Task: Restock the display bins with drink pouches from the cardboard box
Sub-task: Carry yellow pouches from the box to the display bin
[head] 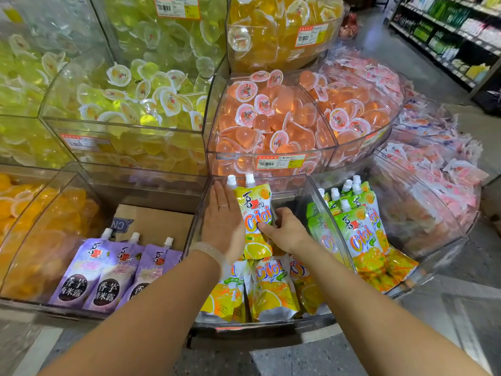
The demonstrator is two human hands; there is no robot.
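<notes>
There, the right hand gripped an upright yellow pouch in the middle bin while the left hand, fingers straight, braced the standing row, which I judged could topple forward onto the pouches lying flat if support slipped.

Clear tubs of yellow jelly cups and peach jelly cups sit beside stocked shelves.

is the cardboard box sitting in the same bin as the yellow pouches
No, the cardboard box sits in the bin to the left, behind the purple pouches, while the yellow pouches fill the middle bin.
</notes>
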